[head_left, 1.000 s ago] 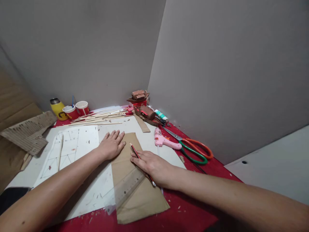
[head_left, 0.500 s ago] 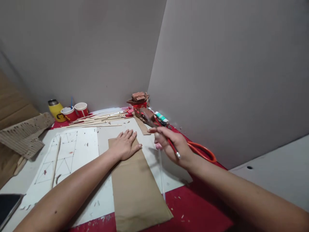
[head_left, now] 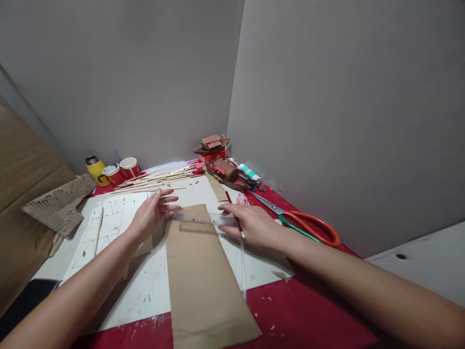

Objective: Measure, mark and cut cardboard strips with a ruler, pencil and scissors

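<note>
A long brown cardboard strip [head_left: 203,276] lies on white paper [head_left: 145,295] over a red table [head_left: 301,315]. A clear plastic ruler [head_left: 198,216] lies crosswise near the strip's far end. My left hand [head_left: 150,215] touches the ruler's left end, fingers stretched out. My right hand [head_left: 254,225] presses on the ruler's right end and grips a red pencil [head_left: 234,218] between its fingers, tip pointing away from me.
Orange and green scissors [head_left: 305,224] and a pink glue gun [head_left: 241,199] lie right of my right hand. Wooden sticks [head_left: 156,178], two red cups [head_left: 121,170], a yellow bottle [head_left: 95,168] and brown blocks [head_left: 218,165] sit along the wall. Torn cardboard [head_left: 60,206] lies at left.
The ruler, lying diagonally on the strip a second ago, now lies across its far end. My right hand lifted with the pencil and came back down on it. My left hand slid left.
</note>
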A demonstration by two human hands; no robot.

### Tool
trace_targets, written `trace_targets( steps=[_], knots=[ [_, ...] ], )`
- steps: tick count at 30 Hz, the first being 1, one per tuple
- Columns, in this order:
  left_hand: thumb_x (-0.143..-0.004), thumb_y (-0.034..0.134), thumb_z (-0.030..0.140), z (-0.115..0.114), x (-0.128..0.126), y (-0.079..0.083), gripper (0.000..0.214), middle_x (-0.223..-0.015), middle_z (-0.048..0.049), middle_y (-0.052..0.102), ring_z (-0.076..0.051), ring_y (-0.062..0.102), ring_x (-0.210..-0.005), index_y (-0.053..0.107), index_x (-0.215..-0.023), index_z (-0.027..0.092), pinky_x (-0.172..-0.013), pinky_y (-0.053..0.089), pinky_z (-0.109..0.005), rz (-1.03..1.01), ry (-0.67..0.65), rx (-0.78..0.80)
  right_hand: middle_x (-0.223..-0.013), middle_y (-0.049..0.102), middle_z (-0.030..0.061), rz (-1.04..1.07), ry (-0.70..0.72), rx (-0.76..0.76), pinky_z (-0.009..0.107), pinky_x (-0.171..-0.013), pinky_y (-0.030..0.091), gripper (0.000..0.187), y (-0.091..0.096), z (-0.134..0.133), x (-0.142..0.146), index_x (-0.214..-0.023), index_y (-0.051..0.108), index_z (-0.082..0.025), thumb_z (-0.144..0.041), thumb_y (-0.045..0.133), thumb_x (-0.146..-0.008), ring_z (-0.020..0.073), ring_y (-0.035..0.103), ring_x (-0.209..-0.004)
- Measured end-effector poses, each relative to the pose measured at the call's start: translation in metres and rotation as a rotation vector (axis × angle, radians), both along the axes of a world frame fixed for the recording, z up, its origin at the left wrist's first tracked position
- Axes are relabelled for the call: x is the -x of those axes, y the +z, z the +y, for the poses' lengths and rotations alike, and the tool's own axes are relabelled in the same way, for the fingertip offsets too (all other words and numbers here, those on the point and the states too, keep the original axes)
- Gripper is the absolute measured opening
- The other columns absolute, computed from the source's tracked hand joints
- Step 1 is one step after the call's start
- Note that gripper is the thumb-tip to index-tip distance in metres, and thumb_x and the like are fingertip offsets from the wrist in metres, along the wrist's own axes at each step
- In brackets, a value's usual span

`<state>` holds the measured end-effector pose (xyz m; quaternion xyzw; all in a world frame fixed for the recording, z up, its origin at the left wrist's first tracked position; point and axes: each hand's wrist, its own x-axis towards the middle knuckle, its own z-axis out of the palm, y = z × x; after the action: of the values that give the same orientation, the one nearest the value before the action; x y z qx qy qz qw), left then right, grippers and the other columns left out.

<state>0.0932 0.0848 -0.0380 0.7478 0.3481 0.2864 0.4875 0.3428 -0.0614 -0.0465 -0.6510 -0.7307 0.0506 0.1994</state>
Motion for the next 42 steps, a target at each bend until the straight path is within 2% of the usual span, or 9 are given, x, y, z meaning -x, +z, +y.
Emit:
trace_targets(
  steps=[5,8,11,14,20,26,33,37,42],
  knots=[
    [-0.088,0.061,0.052,-0.024,0.017,-0.005,0.047,-0.116,-0.0146,0.071,-0.028,0.069,-0.100,0.066,-0.118,0.017,-0.089,0.055,-0.045,0.049,-0.059,-0.024,-0.112,0.075,0.0175,-0.024,0.122,0.025,0.041,-0.082,0.052,0.046,0.005,0.009,0.016,-0.126,0.063,-0.011,-0.028,0.071,-0.084,0.0319,0.072,-0.099],
    [-0.081,0.071,0.040,-0.029,0.017,-0.014,0.039,-0.113,-0.0123,0.072,-0.029,0.067,-0.103,0.069,-0.114,0.019,-0.093,0.051,-0.046,0.140,-0.150,-0.153,-0.112,0.075,0.0161,-0.033,0.171,0.034,0.039,-0.083,0.053,0.046,0.007,0.014,0.022,-0.126,0.063,-0.011,-0.024,0.071,-0.083,0.0305,0.071,-0.100],
    [-0.085,0.067,0.036,-0.028,0.015,-0.022,0.037,-0.116,-0.0101,0.072,-0.027,0.066,-0.104,0.067,-0.119,0.022,-0.093,0.051,-0.043,0.283,-0.252,-0.371,-0.117,0.072,0.0175,-0.034,0.187,0.040,0.043,-0.089,0.052,0.050,0.004,0.013,0.017,-0.130,0.060,-0.011,-0.025,0.070,-0.083,0.0316,0.069,-0.106],
    [-0.090,0.061,0.038,-0.025,0.015,-0.029,0.034,-0.115,-0.0097,0.071,-0.025,0.066,-0.104,0.064,-0.120,0.021,-0.091,0.052,-0.042,0.320,-0.241,-0.470,-0.125,0.067,0.0206,-0.012,0.159,-0.016,0.049,-0.095,0.049,0.057,-0.001,0.004,0.001,-0.138,0.053,-0.011,-0.029,0.068,-0.086,0.0329,0.063,-0.115],
    [-0.094,0.055,0.044,-0.023,0.023,-0.041,0.036,-0.114,-0.0097,0.070,-0.025,0.066,-0.103,0.061,-0.120,0.020,-0.089,0.053,-0.041,0.303,-0.192,-0.570,-0.120,0.068,0.0176,0.041,-0.104,-0.282,0.046,-0.088,0.054,0.045,-0.016,-0.041,-0.042,-0.137,0.051,-0.017,-0.032,0.057,-0.095,0.0295,0.067,-0.103],
    [-0.095,0.053,0.043,-0.025,0.023,-0.040,0.033,-0.108,-0.0081,0.071,-0.025,0.068,-0.097,0.061,-0.117,0.021,-0.083,0.055,-0.038,0.306,-0.183,-0.662,-0.107,0.070,0.0186,-0.125,-0.183,-0.207,0.048,-0.086,0.053,0.045,-0.032,-0.071,-0.045,-0.132,0.053,-0.011,-0.031,0.060,-0.092,0.0312,0.065,-0.095],
    [-0.098,0.049,0.040,-0.028,0.023,-0.045,0.030,-0.109,-0.0090,0.069,-0.025,0.067,-0.097,0.056,-0.118,0.020,-0.081,0.055,-0.038,0.350,-0.189,-0.793,-0.099,0.069,0.0198,-0.223,-0.224,-0.134,0.050,-0.080,0.048,0.042,-0.031,-0.053,-0.042,-0.131,0.057,-0.007,-0.016,0.052,-0.090,0.0334,0.060,-0.092],
    [-0.098,0.047,0.040,-0.028,0.024,-0.046,0.029,-0.109,-0.0093,0.069,-0.025,0.068,-0.096,0.056,-0.117,0.020,-0.081,0.056,-0.038,0.363,-0.192,-0.815,-0.091,0.071,0.0151,-0.183,-0.189,-0.108,0.044,-0.079,0.049,0.039,-0.034,-0.041,-0.056,-0.132,0.059,-0.013,-0.018,0.047,-0.095,0.0281,0.063,-0.085],
    [-0.099,0.046,0.039,-0.027,0.024,-0.048,0.032,-0.126,-0.0128,0.065,-0.027,0.064,-0.113,0.054,-0.122,0.019,-0.093,0.054,-0.042,0.348,-0.209,-0.854,-0.099,0.071,0.0146,-0.047,-0.110,-0.093,0.043,-0.081,0.053,0.042,-0.028,-0.039,-0.068,-0.137,0.057,-0.019,-0.023,0.046,-0.097,0.0273,0.065,-0.088]
  ],
)
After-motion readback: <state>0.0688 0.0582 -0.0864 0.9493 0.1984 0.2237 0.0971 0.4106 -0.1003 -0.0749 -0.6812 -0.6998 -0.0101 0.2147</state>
